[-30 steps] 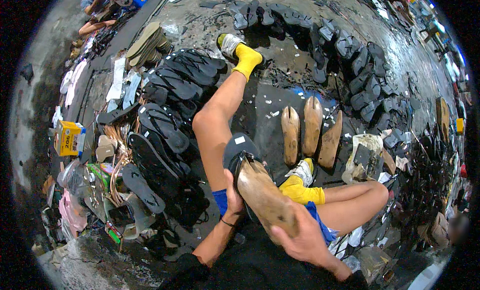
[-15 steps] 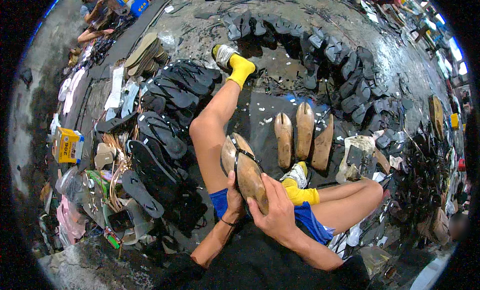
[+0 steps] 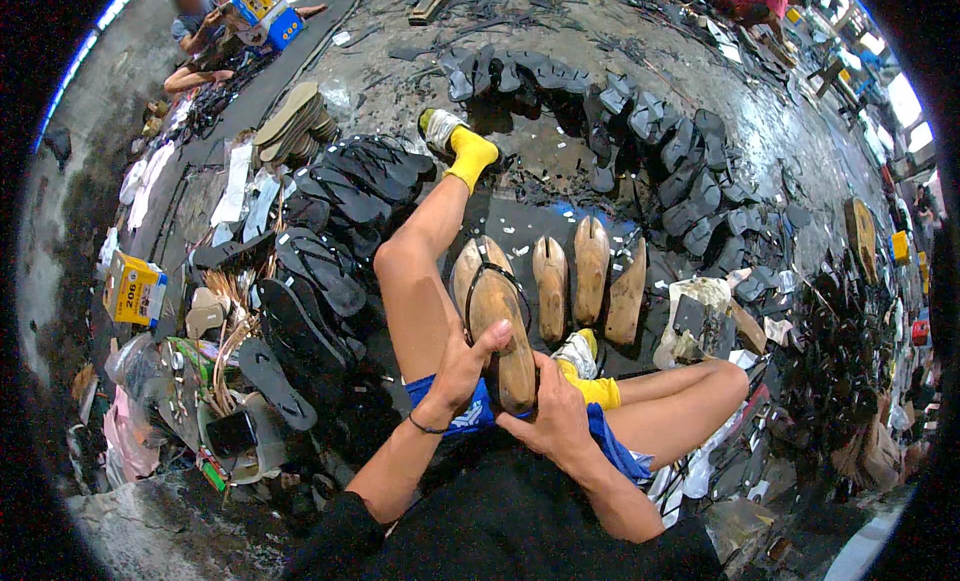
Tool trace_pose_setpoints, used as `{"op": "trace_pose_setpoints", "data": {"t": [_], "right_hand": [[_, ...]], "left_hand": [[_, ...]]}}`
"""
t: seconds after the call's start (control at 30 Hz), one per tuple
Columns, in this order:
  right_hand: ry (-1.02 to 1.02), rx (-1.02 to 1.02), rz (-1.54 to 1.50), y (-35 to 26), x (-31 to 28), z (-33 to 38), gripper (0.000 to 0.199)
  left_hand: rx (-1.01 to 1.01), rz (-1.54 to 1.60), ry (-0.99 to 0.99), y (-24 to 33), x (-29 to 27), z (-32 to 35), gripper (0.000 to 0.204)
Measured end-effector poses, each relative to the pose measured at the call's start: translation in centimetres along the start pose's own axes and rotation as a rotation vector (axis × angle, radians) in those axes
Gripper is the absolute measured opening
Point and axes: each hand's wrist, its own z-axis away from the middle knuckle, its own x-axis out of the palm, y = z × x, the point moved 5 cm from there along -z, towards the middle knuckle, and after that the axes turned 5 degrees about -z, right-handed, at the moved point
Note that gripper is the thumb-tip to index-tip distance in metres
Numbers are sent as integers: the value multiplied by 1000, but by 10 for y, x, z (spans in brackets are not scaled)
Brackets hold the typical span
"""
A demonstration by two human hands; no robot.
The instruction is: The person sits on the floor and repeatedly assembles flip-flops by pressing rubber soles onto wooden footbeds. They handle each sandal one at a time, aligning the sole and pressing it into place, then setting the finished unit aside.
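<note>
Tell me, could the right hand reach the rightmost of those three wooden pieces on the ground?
Probably, if freed: the right hand holds the strapped wooden form at its near end, but nothing covers the rightmost piece.

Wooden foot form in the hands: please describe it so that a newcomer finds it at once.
Start from the blue shorts, low in the middle of the picture. Just above them, the left hand and the right hand hold the wooden foot form. Unlike the three bare wooden pieces to its right, it wears a black strap across its toe half.
</note>
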Motion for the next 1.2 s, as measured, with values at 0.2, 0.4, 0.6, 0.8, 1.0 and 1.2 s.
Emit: {"op": "trace_pose_setpoints", "data": {"t": [0.2,0.4,0.6,0.8,1.0,1.2], "right_hand": [[-238,91,-1022,7,0,27,98],[-200,262,-1128,-1,8,63,52],[-255,245,-1147,0,-2,81,34],[-471,328,-1414,-6,-4,84,35],[-415,52,-1155,-19,4,44,21],[-166,-9,-1602,-20,-15,28,88]], "left_hand": [[-193,169,-179,17,-2,45,106],[-117,243,-345,38,19,115,146],[-75,376,-361,44,28,123,147],[-161,429,-258,52,25,134,145],[-72,235,-489,94,40,121,140],[454,-814,-251,124,56,92,136]]}}
